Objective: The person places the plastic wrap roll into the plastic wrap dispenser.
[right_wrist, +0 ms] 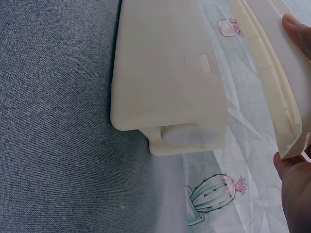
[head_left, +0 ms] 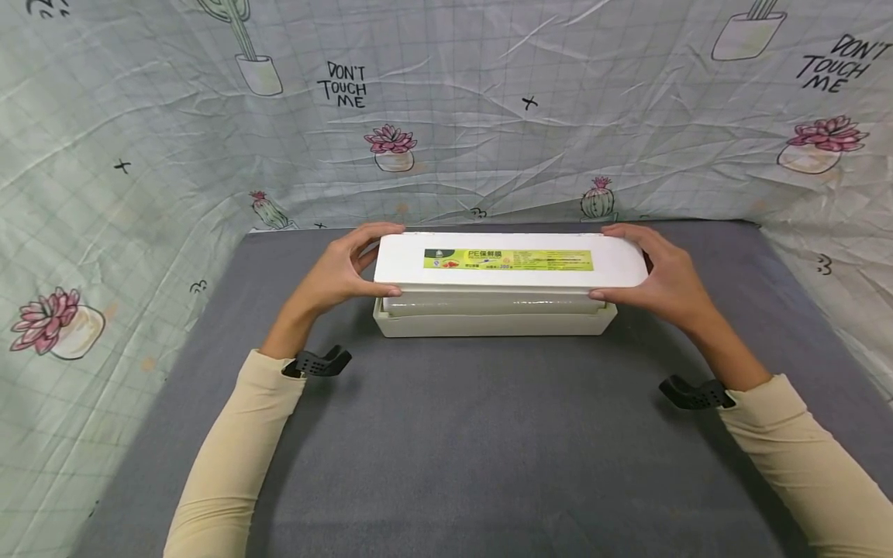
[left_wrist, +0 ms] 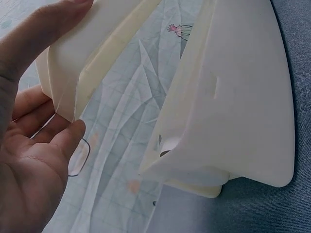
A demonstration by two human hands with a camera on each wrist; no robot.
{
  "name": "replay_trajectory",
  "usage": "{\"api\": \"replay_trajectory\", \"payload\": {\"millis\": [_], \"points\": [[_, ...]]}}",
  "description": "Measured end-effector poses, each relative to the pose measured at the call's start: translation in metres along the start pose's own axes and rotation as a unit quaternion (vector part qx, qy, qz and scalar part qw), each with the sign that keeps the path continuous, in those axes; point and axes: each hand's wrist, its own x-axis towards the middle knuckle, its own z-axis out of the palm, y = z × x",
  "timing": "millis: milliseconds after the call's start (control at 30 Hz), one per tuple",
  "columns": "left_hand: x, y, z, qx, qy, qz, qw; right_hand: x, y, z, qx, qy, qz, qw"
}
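Note:
Both hands hold a white lid with a yellow-green "PE" label, one at each end. The left hand grips its left end, thumb along the front edge and fingers behind. At the other end the right hand has the same kind of grip. Below the lid stands an off-white cling film box, with a clear roll of film showing inside. Both wrist views show a gap between the lid and the box.
The box stands on a grey cloth-covered table. Behind and to the sides hangs a pale curtain printed with cacti and lettering. Black bands sit at both wrists, by the beige sleeves.

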Motion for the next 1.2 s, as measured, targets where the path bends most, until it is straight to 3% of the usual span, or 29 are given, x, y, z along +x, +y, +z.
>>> {"api": "replay_trajectory", "payload": {"millis": [233,533,933,1067,1200], "points": [[-0.002,0.001,-0.002,-0.006,-0.001,-0.002,1.0000,0.002,0.001,0.004,0.006,-0.007,0.004,1.000],[-0.006,-0.012,0.002,-0.019,-0.005,-0.016,0.9997,-0.003,0.004,0.007,0.008,-0.025,0.022,0.999],[-0.019,-0.023,0.003,0.022,-0.009,-0.030,0.9993,-0.008,0.006,0.020,-0.013,-0.045,0.029,0.998],[-0.023,-0.029,0.001,0.056,-0.012,-0.047,0.9973,-0.009,0.006,0.024,-0.016,-0.070,0.052,0.996],[-0.024,-0.034,-0.001,0.051,-0.019,-0.065,0.9964,-0.009,0.004,0.027,-0.007,-0.092,0.081,0.992]]}}
